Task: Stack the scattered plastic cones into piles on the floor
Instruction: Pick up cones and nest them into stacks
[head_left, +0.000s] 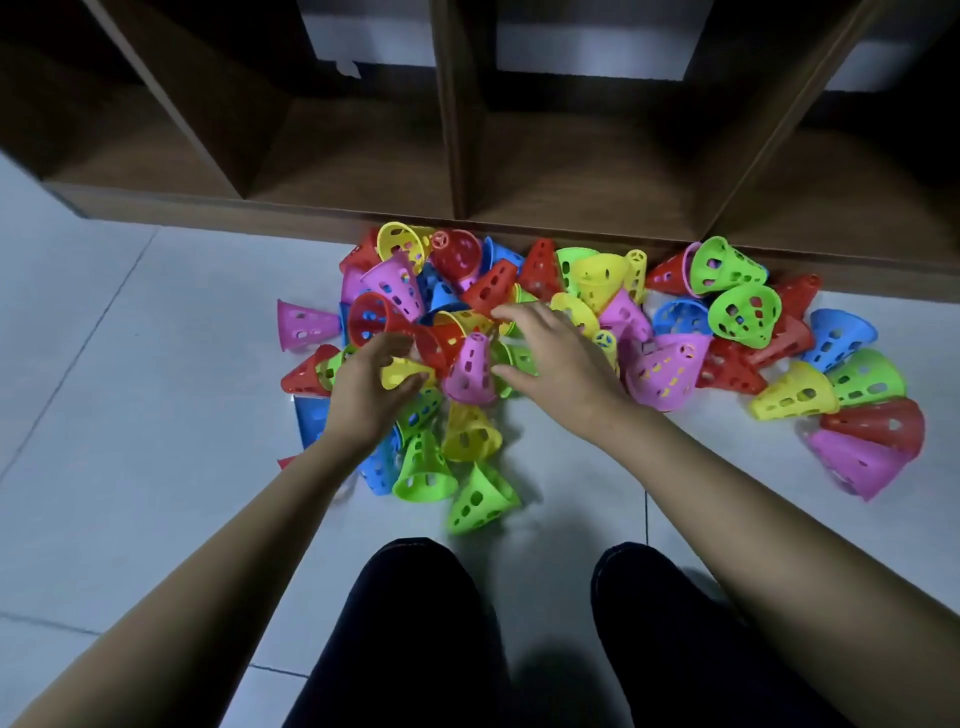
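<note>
the cones, perforated plastic in red, yellow, green, blue and pink, lie in a loose heap on the grey tiled floor, pressed up against the base of a dark wooden shelf unit. none of them is in the unit's open compartments. pale strips show at the back of the compartments, and their upper parts are cut off by the frame.

most cones lie on their sides, mouths pointing every way. a few sit partly one inside another: at the far right a red cone lies in the mouth of a pink cone, and near the shelf base a green cone lies against a red one.

the left grip is curled round a yellow cone at the near left of the heap, thumb above and fingers below. the right grip is released, fingers spread above the middle of the heap, its thumb beside an upright pink cone. whether the fingertips touch the cones beneath cannot be told.

a blue cone is half hidden behind the left wrist, and more cones under both palms cannot be made out. knees in dark trousers fill the bottom edge.
</note>
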